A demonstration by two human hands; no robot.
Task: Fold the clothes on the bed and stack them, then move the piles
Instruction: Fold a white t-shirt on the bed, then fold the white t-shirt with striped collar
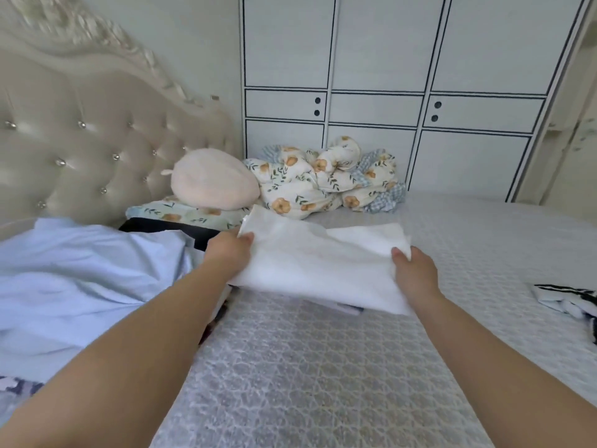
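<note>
Left hand: pinches left edge of white garment. Right hand: thumb on top, grips its right edge. Garment: folded, held just above the grey quilted bed, over a partly hidden folded item. Left: light blue garment, black cloth behind. Far: floral quilt, pink cushion. Right edge: striped garment.
</note>
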